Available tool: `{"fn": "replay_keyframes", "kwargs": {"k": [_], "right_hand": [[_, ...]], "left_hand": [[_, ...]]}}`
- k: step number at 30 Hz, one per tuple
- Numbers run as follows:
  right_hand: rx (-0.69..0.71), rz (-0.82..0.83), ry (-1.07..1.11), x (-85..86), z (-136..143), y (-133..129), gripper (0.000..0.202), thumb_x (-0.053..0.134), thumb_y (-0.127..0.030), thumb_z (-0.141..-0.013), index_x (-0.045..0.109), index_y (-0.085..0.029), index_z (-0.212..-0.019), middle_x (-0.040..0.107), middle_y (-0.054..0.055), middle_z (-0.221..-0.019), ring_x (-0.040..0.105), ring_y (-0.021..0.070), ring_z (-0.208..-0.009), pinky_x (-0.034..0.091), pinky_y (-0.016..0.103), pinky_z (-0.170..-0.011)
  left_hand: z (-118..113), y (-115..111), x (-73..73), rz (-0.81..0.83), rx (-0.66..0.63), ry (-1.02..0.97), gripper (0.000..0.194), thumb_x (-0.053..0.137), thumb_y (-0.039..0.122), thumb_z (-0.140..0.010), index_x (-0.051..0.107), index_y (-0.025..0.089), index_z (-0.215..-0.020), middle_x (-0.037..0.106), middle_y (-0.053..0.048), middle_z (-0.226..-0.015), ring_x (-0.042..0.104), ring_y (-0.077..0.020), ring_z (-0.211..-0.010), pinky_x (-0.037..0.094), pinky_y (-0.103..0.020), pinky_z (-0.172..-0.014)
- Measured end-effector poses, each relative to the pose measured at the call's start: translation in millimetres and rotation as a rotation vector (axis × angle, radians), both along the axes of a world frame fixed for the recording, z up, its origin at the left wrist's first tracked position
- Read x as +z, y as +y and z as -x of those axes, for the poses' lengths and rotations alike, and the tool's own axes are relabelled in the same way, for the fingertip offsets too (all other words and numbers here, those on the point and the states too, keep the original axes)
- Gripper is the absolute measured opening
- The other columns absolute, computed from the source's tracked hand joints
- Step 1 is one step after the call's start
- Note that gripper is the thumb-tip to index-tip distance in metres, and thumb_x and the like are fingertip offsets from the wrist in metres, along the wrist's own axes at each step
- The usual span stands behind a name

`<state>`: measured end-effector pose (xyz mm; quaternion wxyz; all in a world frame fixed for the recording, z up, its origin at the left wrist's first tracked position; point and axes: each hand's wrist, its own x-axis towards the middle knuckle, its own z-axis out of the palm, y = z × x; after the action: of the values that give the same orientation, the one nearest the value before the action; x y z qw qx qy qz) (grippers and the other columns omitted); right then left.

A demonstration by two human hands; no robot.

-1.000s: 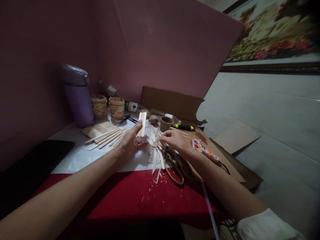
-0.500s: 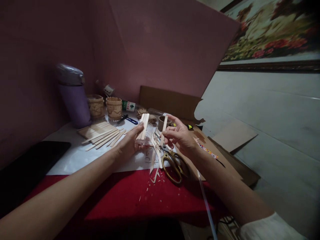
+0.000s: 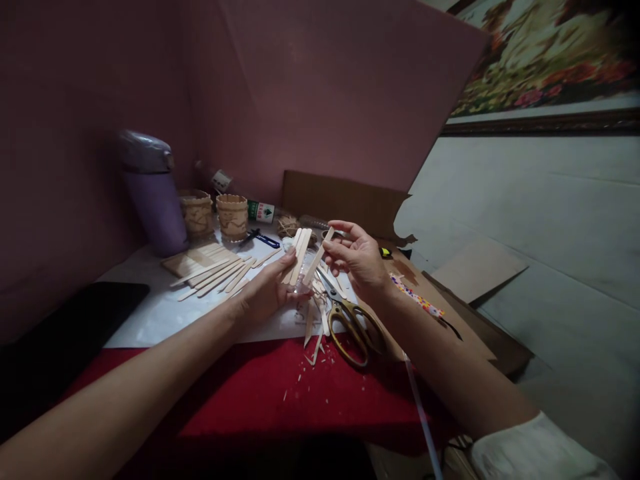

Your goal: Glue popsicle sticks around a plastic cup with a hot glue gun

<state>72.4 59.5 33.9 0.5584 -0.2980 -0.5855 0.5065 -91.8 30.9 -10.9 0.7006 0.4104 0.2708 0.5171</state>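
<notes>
My left hand [image 3: 267, 287] is closed around a clear plastic container [image 3: 301, 288]. Several pale craft sticks [image 3: 300, 257] stand side by side against its near wall, under my left thumb. A single craft stick [image 3: 319, 256] is pinched near its upper end by my right hand [image 3: 359, 259]. It slants down to the left, its lower end close to the container; whether they touch I cannot tell. Below both hands lie gold-handled scissors [image 3: 350, 333] among cut stick pieces [image 3: 315, 323]. More craft sticks [image 3: 215, 273] lie in a loose pile to the left.
A purple tumbler [image 3: 155, 207] and two carved wooden-looking cups [image 3: 233, 217] stand at the back left. Near them are a blue cutter [image 3: 266, 239] and twine [image 3: 288, 225]. Cardboard [image 3: 345, 200] leans behind. Red cloth [image 3: 240, 380] covers the front, and a beaded strip [image 3: 417, 297] lies right.
The stick in my right hand has tilted from nearly upright to a slant, its lower end moving left toward the container. The view has shifted slightly.
</notes>
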Motion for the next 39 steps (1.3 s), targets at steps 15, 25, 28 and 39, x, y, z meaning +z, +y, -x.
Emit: {"fn": "replay_keyframes", "kwargs": {"k": [15,25,28,39], "right_hand": [[-0.020,0.043,0.015,-2.9,9,15,0.040,0.080,-0.028,-0.058,0.061,-0.017,-0.091,0.058,-0.006,-0.063,0.050,0.0081,-0.049,0.038,0.021,-0.039],[-0.007,0.013,-0.020,-5.5,10,19,0.037,0.079,-0.028,-0.059,0.062,-0.016,-0.090,0.056,-0.004,-0.064,0.047,0.0092,-0.049,0.036,0.024,-0.041],[-0.009,0.015,-0.021,-5.1,10,19,0.036,0.079,-0.029,-0.058,0.062,-0.017,-0.087,0.056,-0.004,-0.064,0.046,0.0083,-0.049,0.036,0.023,-0.040],[-0.008,0.043,-0.058,-3.3,12,17,0.033,0.078,-0.029,-0.057,0.066,-0.016,-0.084,0.056,-0.004,-0.062,0.044,0.0082,-0.050,0.035,0.023,-0.042]], "left_hand": [[-2,-4,4.6,0.030,-0.015,-0.013,0.037,0.052,0.042,-0.093,0.061,0.020,-0.120,0.068,-0.008,-0.100,0.064,-0.0156,-0.069,0.056,-0.032,-0.066],[-2,-4,3.6,0.012,-0.042,-0.025,0.036,0.051,0.044,-0.093,0.061,0.019,-0.116,0.068,-0.007,-0.091,0.064,-0.0153,-0.067,0.055,-0.031,-0.067],[-2,-4,3.0,0.004,-0.044,-0.030,0.037,0.051,0.046,-0.092,0.062,0.017,-0.113,0.066,-0.006,-0.084,0.063,-0.0155,-0.066,0.055,-0.031,-0.067],[-5,-9,4.9,-0.021,-0.055,-0.058,0.037,0.054,0.045,-0.091,0.062,0.018,-0.115,0.066,-0.006,-0.083,0.059,-0.0146,-0.063,0.054,-0.033,-0.066]]}}
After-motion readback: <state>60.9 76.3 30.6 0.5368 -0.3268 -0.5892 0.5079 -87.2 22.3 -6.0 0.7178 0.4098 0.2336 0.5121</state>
